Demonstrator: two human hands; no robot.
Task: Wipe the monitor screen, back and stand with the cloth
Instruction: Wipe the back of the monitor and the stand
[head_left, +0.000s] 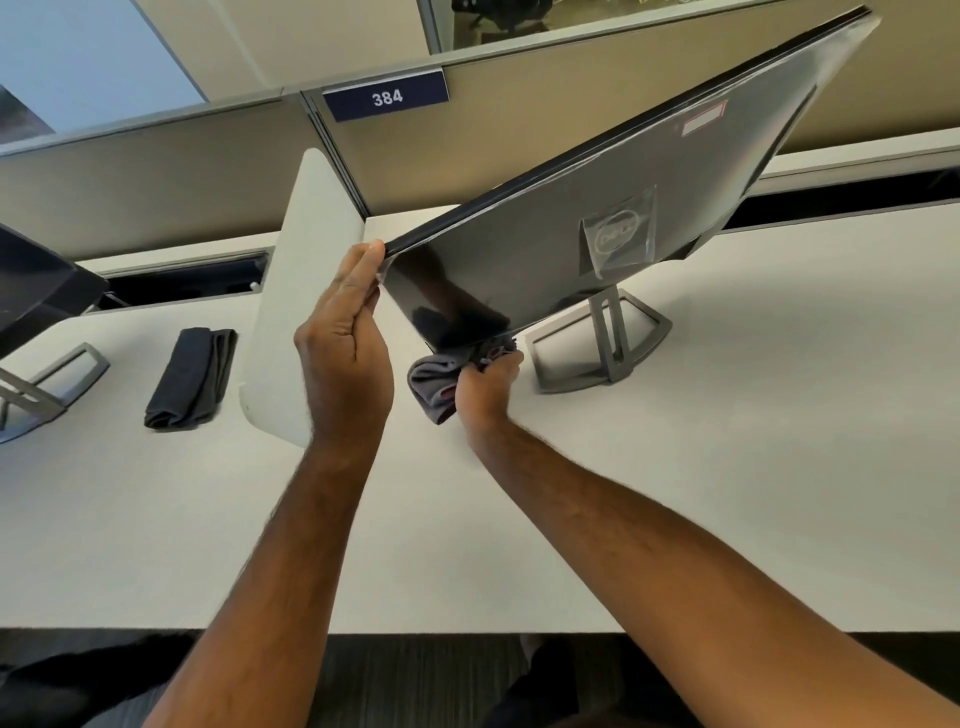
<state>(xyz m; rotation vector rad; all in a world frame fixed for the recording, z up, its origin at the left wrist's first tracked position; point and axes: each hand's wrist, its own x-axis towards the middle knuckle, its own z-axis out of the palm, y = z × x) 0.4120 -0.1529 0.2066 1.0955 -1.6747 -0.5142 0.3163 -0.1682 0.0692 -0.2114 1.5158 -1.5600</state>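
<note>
The monitor (597, 208) stands turned with its glossy dark back toward me, a logo on the plate where its neck joins. Its grey open-frame stand (602, 343) rests on the white desk. My left hand (345, 338) grips the monitor's near left corner, thumb side up along the edge. My right hand (485, 387) is closed on a bunched grey cloth (434, 379), pressed against the lower edge of the back, just left of the stand.
A folded dark cloth (189, 376) lies on the desk (727, 467) at left, beyond a white divider panel (306, 291). Another monitor (36, 291) and its stand sit at the far left. Beige partition walls with a "384" sign (387, 97) run behind.
</note>
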